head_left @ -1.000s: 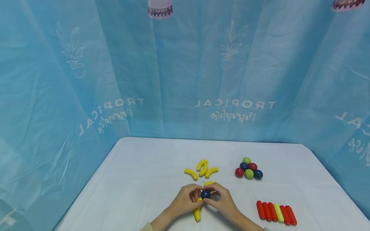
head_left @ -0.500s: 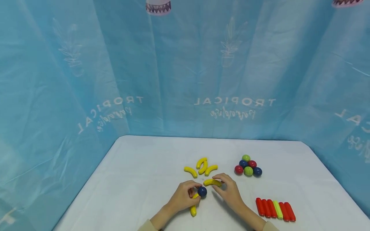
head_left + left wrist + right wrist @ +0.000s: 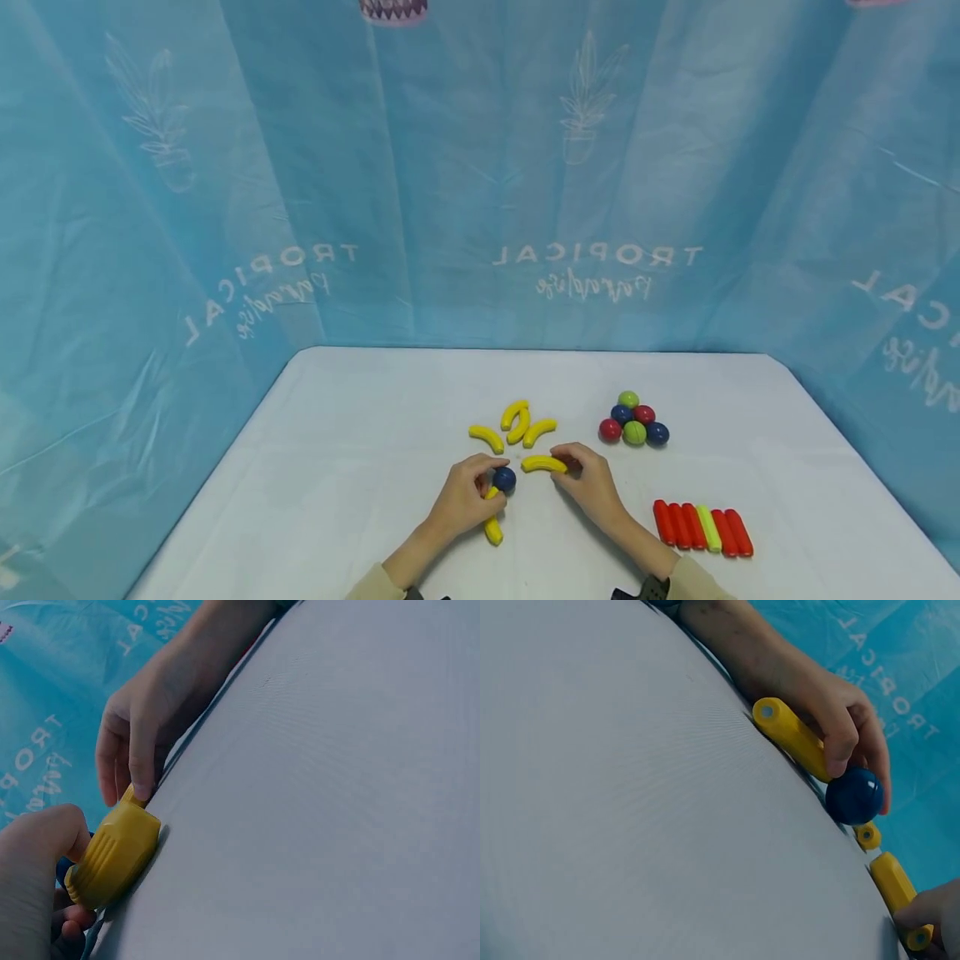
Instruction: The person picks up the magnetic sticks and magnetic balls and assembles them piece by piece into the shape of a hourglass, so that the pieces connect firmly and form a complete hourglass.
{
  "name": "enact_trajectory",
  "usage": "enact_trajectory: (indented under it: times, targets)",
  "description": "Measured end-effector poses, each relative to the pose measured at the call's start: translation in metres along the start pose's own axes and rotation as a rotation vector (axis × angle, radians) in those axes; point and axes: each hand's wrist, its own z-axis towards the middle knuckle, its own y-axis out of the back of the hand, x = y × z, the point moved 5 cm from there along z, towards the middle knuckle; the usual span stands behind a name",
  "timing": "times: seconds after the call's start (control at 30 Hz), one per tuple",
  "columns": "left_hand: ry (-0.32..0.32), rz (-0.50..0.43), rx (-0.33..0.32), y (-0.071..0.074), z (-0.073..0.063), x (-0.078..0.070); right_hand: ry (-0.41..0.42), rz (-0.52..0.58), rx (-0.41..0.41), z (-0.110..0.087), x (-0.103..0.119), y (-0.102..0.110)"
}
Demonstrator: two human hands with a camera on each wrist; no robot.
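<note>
In the head view my left hand (image 3: 461, 500) holds a dark blue ball (image 3: 505, 480) between thumb and fingers, low over the white table. Right by that thumb lies a yellow toy banana (image 3: 492, 532), partly covered by the hand; the right wrist view shows this banana (image 3: 791, 735) and the ball (image 3: 854, 796) close together. My right hand (image 3: 588, 479) pinches the right end of another toy banana (image 3: 542, 463), which lies crosswise to the right of the ball. The left wrist view shows a yellow banana (image 3: 116, 855) in front of the left fingers.
Several more toy bananas (image 3: 487, 438) lie fanned out beyond the hands. To the right is a cluster of red, green and blue balls (image 3: 634, 432). Nearer stands a row of red sticks (image 3: 663, 523) with one green stick (image 3: 708, 529). A blue curtain (image 3: 450, 208) surrounds the table (image 3: 360, 417).
My right hand has let go of the blue ball and taken hold of the banana at the right. The left hand has shifted left with the ball, and the banana beside it has shifted too.
</note>
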Motion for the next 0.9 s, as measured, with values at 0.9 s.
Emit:
enact_trajectory:
  times: [0.9]
  targets:
    - [0.045,-0.002,0.003,-0.002,0.0,0.001,-0.099,0.074,0.059,-0.005,0.006,-0.006]
